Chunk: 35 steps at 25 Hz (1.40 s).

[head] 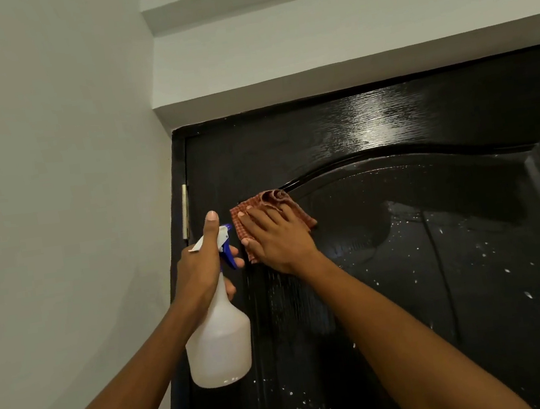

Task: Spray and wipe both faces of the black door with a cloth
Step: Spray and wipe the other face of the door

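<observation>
The glossy black door (439, 250) fills the right half of the view, with white spray droplets on its arched panel. My right hand (274, 238) presses a red-orange checked cloth (275, 202) flat against the door's upper left, near the arch moulding. My left hand (202, 264) grips the neck of a white spray bottle (221, 341) with a blue trigger, thumb up along the nozzle, just left of the cloth.
A white wall (55, 198) runs along the left. The black door frame carries a metal hinge (186, 212) by the bottle. A white lintel and ceiling step (311, 61) sit above the door top.
</observation>
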### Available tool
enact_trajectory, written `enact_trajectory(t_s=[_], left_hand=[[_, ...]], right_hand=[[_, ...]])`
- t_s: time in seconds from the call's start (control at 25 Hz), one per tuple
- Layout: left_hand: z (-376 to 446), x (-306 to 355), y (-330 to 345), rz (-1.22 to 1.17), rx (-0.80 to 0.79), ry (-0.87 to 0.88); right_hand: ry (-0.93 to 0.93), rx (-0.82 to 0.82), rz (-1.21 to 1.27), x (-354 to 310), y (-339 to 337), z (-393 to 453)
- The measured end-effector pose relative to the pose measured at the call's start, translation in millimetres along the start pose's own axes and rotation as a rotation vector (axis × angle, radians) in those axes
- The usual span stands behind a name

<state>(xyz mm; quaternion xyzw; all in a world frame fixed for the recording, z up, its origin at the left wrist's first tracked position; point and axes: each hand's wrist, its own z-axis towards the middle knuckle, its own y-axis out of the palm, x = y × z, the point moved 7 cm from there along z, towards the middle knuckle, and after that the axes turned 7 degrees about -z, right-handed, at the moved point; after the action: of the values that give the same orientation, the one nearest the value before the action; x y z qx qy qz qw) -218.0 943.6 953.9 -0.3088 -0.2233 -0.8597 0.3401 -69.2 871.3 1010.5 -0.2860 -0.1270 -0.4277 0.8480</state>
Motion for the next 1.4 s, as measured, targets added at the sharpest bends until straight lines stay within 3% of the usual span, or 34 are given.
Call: enact_trajectory(t_s=[0.12,0.24,0.4,0.64,0.88,1.04,1.16,1.24,1.4], left_hand=[[-3.2,3.4,29.1,-0.042,-0.054,0.005],[-2.5,4.8,57.0,-0.074,-0.092,-0.001],[-4.6,-2.1,93.2,-0.077,-0.16,-0.027],[-11.0,2.4,128.1,-0.094,-0.219,-0.042],[-6.3,20.5,118.1,-0.098,-0.26,0.017],[-6.2,22.6,119.1,-0.09,-0.257,0.04],[-8.4,23.7,132.1,-0.111,-0.26,0.037],[-8.5,24.1,140.1,-0.142,-0.26,0.017],[-10.8,18.7,149.9,-0.154,-0.273,0.007]], right_hand=[[0.002,0.072,-0.127,60.0,-9.6,-16.7],[0.237,0.187,-0.199,133.5,-24.9,-49.9],[0.506,0.171,-0.19,205.8,-37.9,-94.3],[0.525,0.151,-0.155,205.2,-33.3,-89.6],[0.52,0.163,-0.141,194.3,-26.1,-80.3],[0.231,0.043,-0.101,142.4,-24.5,-51.7],[0.156,0.054,-0.03,149.2,-34.9,-48.7],[0.213,0.145,-0.003,180.8,-42.7,-65.7],[0.612,0.436,-0.041,266.8,-52.8,-144.5]])
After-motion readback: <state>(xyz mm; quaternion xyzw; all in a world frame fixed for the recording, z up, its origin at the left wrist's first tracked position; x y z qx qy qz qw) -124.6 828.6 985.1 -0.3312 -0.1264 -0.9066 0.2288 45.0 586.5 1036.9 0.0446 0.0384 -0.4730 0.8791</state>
